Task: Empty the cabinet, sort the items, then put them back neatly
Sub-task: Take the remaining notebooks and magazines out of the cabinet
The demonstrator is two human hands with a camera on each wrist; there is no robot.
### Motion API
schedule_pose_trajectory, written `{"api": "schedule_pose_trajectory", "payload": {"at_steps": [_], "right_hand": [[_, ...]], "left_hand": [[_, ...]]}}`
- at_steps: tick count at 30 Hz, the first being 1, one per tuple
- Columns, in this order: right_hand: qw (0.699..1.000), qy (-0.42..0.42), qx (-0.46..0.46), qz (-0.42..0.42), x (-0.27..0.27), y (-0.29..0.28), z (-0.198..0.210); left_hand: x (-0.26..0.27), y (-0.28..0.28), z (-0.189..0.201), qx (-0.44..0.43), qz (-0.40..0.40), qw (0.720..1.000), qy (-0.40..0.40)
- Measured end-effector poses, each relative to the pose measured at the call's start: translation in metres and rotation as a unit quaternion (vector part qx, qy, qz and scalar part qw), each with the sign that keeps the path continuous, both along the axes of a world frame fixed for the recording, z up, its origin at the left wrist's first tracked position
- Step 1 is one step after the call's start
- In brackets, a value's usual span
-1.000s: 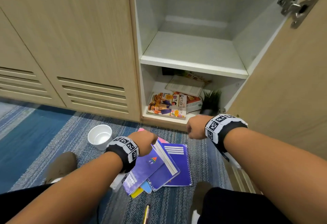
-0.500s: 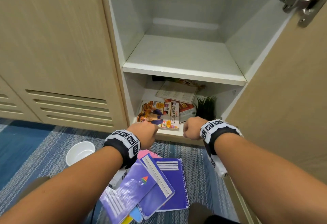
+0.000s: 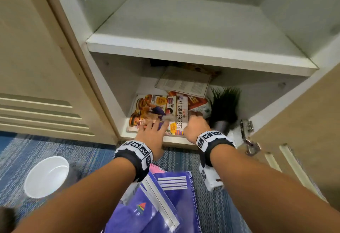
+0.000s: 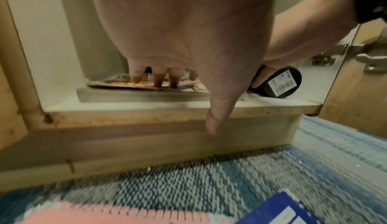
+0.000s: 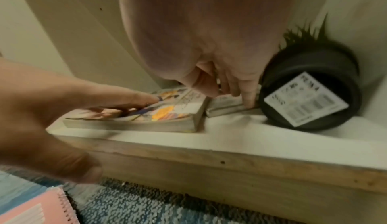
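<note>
Down on the cabinet's bottom shelf: still the emptying step. Left hand lies flat, fingers straight on the cookbook cover. Right hand fingers curl onto the smaller book right of the cookbook, beside the tipped plant pot; real grip unclear. Next, probably: get fingers under the cookbook edge, lift out to the notebooks on the floor.
</note>
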State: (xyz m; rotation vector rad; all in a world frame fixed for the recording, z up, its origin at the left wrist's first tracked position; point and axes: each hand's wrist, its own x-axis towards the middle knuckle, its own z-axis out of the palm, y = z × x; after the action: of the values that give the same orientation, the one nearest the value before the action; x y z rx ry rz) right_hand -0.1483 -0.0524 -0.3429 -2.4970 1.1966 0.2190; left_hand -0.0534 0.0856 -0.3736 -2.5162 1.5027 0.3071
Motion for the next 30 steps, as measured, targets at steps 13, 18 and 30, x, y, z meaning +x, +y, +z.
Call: {"api": "schedule_pose_trajectory", "payload": {"at_steps": [13, 18, 30], "right_hand": [[0.981, 0.088, -0.106, 0.139, -0.025, -0.003, -0.026], [0.961, 0.093, -0.139, 0.219, -0.046, 0.017, -0.026], [0.961, 0.070, -0.120, 0.239, -0.048, 0.005, -0.028]], "left_hand": [[0.000, 0.039, -0.005, -0.018, -0.154, 0.983, -0.099], [-0.012, 0.072, 0.017, -0.037, -0.170, 0.981, -0.089], [-0.033, 0.163, 0.057, -0.083, -0.213, 0.970, -0.086]]}}
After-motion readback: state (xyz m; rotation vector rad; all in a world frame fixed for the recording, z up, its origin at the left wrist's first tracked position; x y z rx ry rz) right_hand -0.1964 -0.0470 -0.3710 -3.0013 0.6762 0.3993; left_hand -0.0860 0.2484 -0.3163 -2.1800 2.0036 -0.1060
